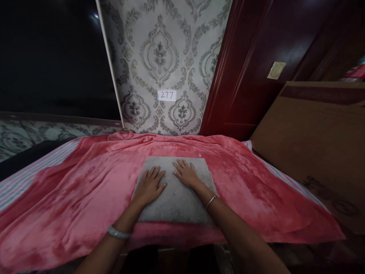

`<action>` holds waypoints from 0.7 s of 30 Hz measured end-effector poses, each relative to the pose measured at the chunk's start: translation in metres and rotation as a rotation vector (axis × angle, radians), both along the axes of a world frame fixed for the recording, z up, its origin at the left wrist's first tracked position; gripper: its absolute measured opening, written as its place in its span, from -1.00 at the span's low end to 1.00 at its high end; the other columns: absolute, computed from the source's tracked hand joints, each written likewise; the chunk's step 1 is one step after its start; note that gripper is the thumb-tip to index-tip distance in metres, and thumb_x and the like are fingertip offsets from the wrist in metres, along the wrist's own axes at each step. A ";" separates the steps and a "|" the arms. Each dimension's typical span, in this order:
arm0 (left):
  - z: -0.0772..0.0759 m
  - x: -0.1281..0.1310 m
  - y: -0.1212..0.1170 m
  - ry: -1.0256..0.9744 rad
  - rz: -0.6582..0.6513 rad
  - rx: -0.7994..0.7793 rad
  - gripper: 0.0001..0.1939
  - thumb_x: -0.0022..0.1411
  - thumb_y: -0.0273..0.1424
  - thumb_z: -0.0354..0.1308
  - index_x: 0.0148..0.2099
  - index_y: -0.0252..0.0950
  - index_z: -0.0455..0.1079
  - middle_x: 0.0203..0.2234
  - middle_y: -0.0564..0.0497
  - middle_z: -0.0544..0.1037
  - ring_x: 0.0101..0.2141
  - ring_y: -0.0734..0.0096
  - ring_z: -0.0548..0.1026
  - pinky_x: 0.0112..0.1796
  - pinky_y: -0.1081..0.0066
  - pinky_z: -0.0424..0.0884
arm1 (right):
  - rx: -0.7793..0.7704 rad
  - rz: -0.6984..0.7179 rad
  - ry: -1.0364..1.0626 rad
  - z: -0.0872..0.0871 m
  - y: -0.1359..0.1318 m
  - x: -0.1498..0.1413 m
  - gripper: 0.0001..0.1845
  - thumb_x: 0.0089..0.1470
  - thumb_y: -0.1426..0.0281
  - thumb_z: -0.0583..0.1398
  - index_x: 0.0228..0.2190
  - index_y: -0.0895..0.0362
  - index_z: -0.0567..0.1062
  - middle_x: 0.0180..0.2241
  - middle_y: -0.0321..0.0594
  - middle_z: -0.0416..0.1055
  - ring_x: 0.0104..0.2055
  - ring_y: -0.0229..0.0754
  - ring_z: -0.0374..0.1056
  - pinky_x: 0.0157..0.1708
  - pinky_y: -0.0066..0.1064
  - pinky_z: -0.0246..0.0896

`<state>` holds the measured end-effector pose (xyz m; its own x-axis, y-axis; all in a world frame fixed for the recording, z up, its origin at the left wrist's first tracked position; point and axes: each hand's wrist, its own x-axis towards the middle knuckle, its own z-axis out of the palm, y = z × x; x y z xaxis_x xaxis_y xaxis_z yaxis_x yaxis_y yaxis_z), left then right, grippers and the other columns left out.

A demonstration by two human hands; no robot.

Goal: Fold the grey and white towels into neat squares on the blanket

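Observation:
A grey, roughly square piece of cloth (175, 205) lies flat on a pink fleece blanket (94, 190). My left hand (149, 185) rests palm down on the left part of the grey cloth, its fingers stretched out and a little apart. On the upper right part of the same cloth lies my right hand (186, 173), also flat with fingers spread. Neither hand grips anything. Whether the grey piece is a single layer or folded, I cannot tell.
Striped fabric (42, 169) shows beneath the blanket at the left. A large cardboard box (316, 152) stands at the right, before a dark red door (242, 76). Behind are patterned wallpaper with a paper label (167, 95) reading 277 and a dark screen (54, 61).

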<state>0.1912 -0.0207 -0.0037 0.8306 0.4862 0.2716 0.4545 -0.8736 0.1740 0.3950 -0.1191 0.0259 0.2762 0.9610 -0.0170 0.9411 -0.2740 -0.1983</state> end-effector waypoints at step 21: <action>0.003 -0.001 -0.002 0.022 -0.009 -0.023 -0.42 0.42 -0.12 -0.09 0.38 -0.20 0.21 0.39 -0.16 0.17 0.37 0.01 0.09 0.31 -0.11 0.03 | -0.044 -0.249 -0.043 -0.006 0.011 0.052 -0.36 0.39 0.08 -0.18 0.38 0.00 0.10 0.43 -0.15 -0.05 0.44 -0.01 -0.16 0.35 0.08 -0.30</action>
<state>0.1902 -0.0228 -0.0009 0.8407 0.4845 0.2417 0.4505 -0.8736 0.1842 0.4467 -0.1076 0.0203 0.5059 0.8616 -0.0403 0.8506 -0.5061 -0.1426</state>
